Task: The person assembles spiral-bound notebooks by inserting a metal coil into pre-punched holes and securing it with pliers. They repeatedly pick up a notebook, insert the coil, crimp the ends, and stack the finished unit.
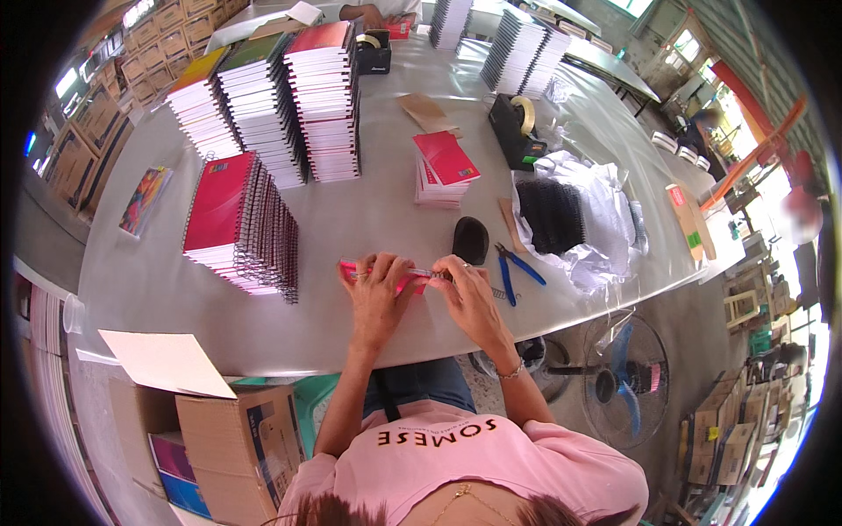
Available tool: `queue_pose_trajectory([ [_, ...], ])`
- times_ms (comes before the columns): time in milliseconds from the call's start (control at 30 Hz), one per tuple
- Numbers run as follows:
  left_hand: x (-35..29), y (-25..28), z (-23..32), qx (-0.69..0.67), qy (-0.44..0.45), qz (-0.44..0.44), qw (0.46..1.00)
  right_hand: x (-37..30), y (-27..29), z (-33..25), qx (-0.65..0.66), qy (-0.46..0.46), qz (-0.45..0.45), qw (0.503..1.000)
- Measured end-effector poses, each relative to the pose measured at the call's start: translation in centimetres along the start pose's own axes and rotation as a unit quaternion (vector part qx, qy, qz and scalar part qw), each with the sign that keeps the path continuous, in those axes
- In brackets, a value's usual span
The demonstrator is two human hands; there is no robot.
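Note:
A small red notebook [407,282] stands on edge at the table's near side, its bound edge turned up toward me. My left hand [380,285] is wrapped over it and grips it. At the right end of the bound edge, my right hand [469,296] pinches with thumb and fingers; a coil seems to run there, partly hidden by the fingertips. Just right of that hand lie blue-handled pliers [517,266] and a short loose wire coil [498,293]. Beyond it is a black oval object [471,239]. A short stack of red booklets [441,171] sits farther out.
Spiral notebooks [237,215] stand stacked at left, with taller stacks [320,101] behind. Black binding coils [550,216] lie on white plastic [605,219] at right, near a tape dispenser [517,130]. A carton [232,438] and a fan [624,381] flank me. Someone's hand [364,15] shows across the table.

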State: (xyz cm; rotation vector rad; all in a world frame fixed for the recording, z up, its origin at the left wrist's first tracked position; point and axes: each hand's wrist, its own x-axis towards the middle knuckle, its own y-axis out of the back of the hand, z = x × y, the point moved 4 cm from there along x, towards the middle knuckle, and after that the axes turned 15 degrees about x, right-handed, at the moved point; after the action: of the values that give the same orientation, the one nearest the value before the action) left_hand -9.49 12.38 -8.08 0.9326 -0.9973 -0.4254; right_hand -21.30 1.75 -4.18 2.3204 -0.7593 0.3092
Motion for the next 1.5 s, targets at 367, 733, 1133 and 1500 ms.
queue_pose_trajectory([
  [367, 0.0, 0.0, -0.2, -0.004, 0.005, 0.003, 1.0, 0.6, -0.6, -0.3, -0.016, 0.004, -0.002, 1.0],
  [733, -0.3, -0.2, 0.1, 0.005, 0.014, 0.015, 1.0, 0.9, -2.1, 0.1, -0.041, 0.026, 0.011, 0.999],
  [1133, -0.3, -0.2, -0.1, 0.005, 0.018, -0.007, 1.0, 1.5, -2.0, -0.5, 0.041, -0.016, 0.075, 0.996],
  [1500, -0.6, -0.2, -0.3, -0.01, 0.027, 0.008, 1.0, 1.1, -2.3, 0.1, -0.018, 0.006, 0.06, 0.998],
])
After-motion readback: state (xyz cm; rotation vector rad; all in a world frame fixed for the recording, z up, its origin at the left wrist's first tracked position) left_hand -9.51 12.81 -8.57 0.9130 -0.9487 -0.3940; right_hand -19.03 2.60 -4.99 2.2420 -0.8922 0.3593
